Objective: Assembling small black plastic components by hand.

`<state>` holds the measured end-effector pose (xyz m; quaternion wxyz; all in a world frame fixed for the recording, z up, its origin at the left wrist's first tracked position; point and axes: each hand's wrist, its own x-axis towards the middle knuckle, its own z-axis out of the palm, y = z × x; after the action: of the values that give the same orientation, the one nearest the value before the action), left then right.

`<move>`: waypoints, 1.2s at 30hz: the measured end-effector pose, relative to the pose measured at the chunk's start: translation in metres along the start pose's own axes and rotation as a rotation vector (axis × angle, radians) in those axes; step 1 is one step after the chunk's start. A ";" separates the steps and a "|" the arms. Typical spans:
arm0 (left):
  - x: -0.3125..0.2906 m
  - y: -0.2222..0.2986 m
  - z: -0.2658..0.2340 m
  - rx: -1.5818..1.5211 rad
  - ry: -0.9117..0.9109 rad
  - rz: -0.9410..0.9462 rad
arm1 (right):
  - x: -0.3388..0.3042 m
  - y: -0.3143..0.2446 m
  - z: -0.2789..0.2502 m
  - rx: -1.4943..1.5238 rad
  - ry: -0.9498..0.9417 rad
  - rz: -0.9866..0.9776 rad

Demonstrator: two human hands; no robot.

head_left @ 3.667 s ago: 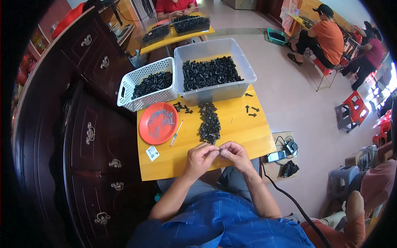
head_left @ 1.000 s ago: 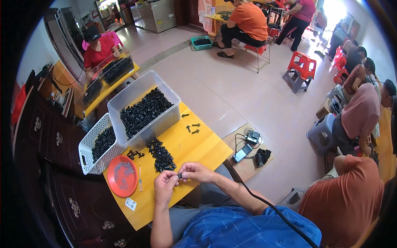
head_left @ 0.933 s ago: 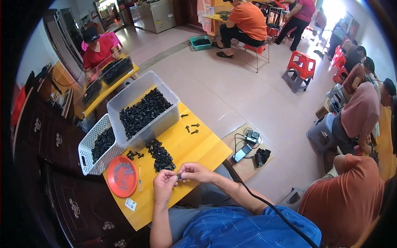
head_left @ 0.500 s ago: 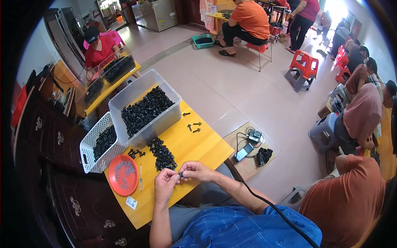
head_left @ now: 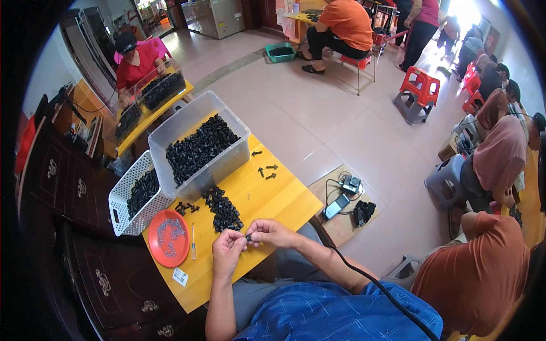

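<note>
My left hand (head_left: pixel 227 249) and my right hand (head_left: pixel 271 233) meet over the front of the yellow table (head_left: pixel 284 200). Between their fingertips they pinch a small black plastic part (head_left: pixel 248 237), mostly covered by the fingers. Just beyond lies a pile of black plastic parts (head_left: pixel 220 209). To the left are a red plate (head_left: pixel 181 250) of small thin metal pieces and a slim screwdriver (head_left: pixel 193 241) with a clear handle. A few black parts with wider heads (head_left: pixel 186 208) lie beside the pile.
A clear plastic bin (head_left: pixel 242 146) and a white perforated basket (head_left: pixel 118 207), both full of black parts, stand at the table's far left. Several black pieces (head_left: pixel 271 171) lie near the right edge. A low board (head_left: pixel 341 227) with electronic devices stands right. Co-workers sit around.
Both hands stay together in nearly the same place, holding the small black part; the fingers have shifted slightly. The whole view has moved very little.
</note>
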<state>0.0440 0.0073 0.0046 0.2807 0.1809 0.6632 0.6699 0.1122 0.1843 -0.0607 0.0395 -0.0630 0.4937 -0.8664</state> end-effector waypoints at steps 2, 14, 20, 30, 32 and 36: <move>-0.001 0.003 0.001 -0.046 -0.016 -0.015 | -0.001 -0.001 0.000 0.022 0.001 -0.001; 0.001 0.003 0.005 -0.060 -0.008 -0.063 | -0.001 -0.005 0.000 0.052 0.021 0.011; 0.004 0.003 0.007 -0.139 -0.023 -0.078 | -0.001 -0.003 -0.003 0.060 -0.005 0.011; 0.005 0.005 0.007 -0.108 -0.014 -0.059 | -0.002 -0.003 -0.004 0.094 0.007 0.034; 0.006 0.004 0.006 -0.047 -0.045 0.005 | -0.002 -0.003 -0.004 0.090 0.004 0.028; 0.008 0.002 0.001 -0.022 -0.078 -0.006 | -0.003 -0.007 -0.002 0.093 0.002 0.025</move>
<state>0.0379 0.0135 0.0056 0.3104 0.2017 0.6447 0.6688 0.1150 0.1899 -0.0561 0.0527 -0.0541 0.4537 -0.8879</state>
